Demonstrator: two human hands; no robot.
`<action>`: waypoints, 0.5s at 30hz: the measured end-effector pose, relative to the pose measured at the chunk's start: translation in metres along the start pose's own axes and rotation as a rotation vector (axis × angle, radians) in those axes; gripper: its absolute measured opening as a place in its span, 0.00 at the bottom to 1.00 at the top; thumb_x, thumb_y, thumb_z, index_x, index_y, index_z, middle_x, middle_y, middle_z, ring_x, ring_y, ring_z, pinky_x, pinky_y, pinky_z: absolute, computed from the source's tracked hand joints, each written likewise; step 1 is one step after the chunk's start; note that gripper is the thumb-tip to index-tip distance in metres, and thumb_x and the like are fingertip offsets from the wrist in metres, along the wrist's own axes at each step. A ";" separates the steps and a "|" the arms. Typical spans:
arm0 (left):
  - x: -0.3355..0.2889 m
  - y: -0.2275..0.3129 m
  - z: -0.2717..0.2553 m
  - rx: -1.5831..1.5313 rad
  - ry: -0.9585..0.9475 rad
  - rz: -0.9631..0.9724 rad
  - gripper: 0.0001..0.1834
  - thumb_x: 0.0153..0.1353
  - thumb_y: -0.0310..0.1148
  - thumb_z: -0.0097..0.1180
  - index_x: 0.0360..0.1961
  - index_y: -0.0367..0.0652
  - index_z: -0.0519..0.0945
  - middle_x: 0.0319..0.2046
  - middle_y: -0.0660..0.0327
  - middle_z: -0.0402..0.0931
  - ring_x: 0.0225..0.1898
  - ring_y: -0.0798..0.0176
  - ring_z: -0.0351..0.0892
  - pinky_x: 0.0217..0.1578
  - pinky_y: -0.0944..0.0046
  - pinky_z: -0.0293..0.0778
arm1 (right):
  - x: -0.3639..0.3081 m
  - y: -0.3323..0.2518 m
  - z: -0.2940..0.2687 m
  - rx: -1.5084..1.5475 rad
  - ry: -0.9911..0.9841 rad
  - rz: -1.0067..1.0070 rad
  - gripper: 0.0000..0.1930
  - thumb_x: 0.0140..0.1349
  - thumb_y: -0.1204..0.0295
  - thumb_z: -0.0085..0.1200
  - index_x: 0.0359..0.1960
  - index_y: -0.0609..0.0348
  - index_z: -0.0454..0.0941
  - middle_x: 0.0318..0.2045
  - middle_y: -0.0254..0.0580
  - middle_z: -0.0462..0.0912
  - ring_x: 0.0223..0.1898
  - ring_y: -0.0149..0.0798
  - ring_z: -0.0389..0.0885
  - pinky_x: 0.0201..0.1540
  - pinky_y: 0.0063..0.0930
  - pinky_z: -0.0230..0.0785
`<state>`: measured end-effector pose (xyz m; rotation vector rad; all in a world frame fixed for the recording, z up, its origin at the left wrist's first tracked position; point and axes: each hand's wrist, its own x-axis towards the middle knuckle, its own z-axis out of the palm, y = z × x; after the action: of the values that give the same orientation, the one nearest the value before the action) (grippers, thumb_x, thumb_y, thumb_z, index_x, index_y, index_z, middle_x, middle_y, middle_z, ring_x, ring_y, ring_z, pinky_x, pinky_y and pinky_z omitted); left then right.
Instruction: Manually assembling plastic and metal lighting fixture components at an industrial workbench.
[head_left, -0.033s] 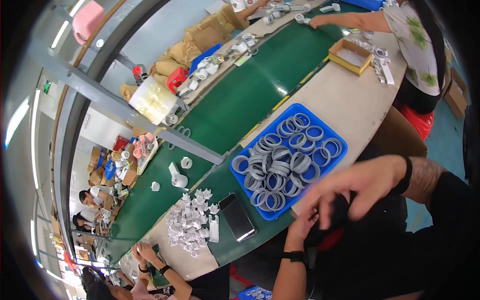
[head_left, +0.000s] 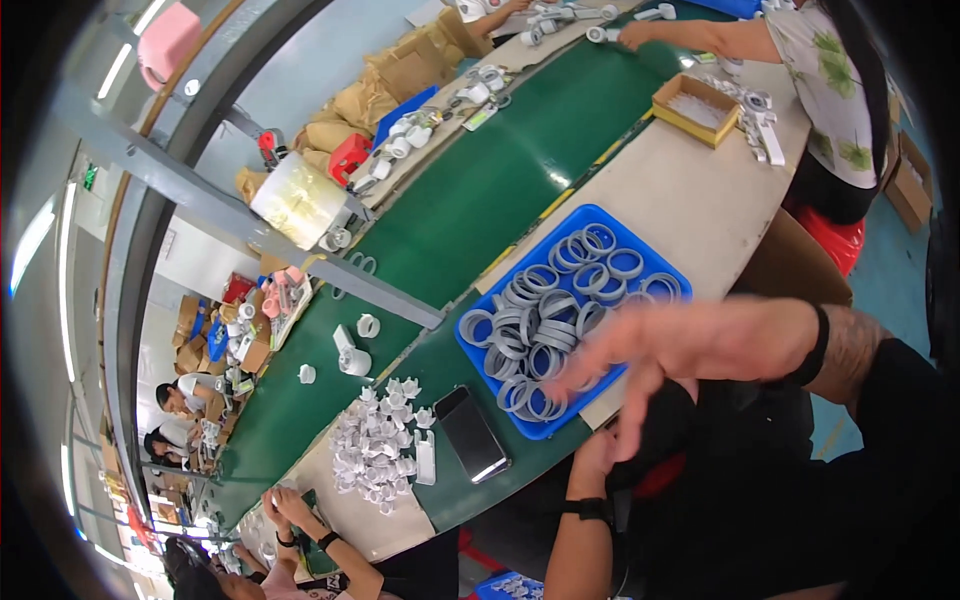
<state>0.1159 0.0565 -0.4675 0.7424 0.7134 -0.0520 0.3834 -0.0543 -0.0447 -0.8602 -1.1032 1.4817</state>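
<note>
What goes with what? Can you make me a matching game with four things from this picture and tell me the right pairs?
Things:
1. Grey round rings
2. Black flat rectangular phone
3. Small white plastic pieces
4. The person's bare right hand

Places and states:
A. Piled up, just left of the phone
B. Blurred, partly in front of the blue rectangular tray
C. Inside the tray
D. Between the white pieces and the tray

Right pairs: 1-C, 2-D, 3-A, 4-B
</note>
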 end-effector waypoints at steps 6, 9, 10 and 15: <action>-0.011 -0.031 -0.027 -0.369 0.175 -0.042 0.17 0.86 0.40 0.56 0.63 0.41 0.83 0.54 0.55 0.86 0.53 0.55 0.87 0.57 0.50 0.86 | 0.089 0.048 0.207 0.061 0.636 -0.314 0.17 0.86 0.58 0.52 0.59 0.56 0.85 0.75 0.52 0.77 0.39 0.41 0.89 0.39 0.35 0.79; -0.018 -0.027 -0.027 -0.333 0.161 -0.046 0.16 0.85 0.39 0.56 0.63 0.41 0.83 0.54 0.55 0.86 0.53 0.55 0.87 0.57 0.50 0.86 | 0.110 0.113 0.333 0.063 0.617 -0.298 0.19 0.85 0.56 0.53 0.61 0.57 0.84 0.75 0.53 0.76 0.40 0.42 0.89 0.41 0.37 0.80; -0.022 -0.032 -0.032 -0.327 0.173 -0.048 0.16 0.85 0.39 0.57 0.63 0.41 0.83 0.54 0.55 0.86 0.53 0.55 0.87 0.57 0.51 0.86 | 0.106 0.116 0.328 0.076 0.602 -0.286 0.20 0.84 0.56 0.53 0.61 0.58 0.83 0.76 0.54 0.76 0.41 0.43 0.89 0.42 0.38 0.80; -0.018 -0.039 -0.031 -0.284 0.178 -0.055 0.15 0.84 0.38 0.58 0.62 0.40 0.83 0.54 0.55 0.86 0.53 0.56 0.87 0.56 0.51 0.86 | 0.064 0.104 0.227 0.099 0.552 -0.241 0.24 0.83 0.52 0.55 0.64 0.60 0.81 0.76 0.56 0.75 0.43 0.45 0.90 0.45 0.40 0.80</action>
<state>0.0728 0.0435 -0.4962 0.4581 0.8898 0.0653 0.1276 -0.0382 -0.0690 -0.9531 -0.6853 1.0030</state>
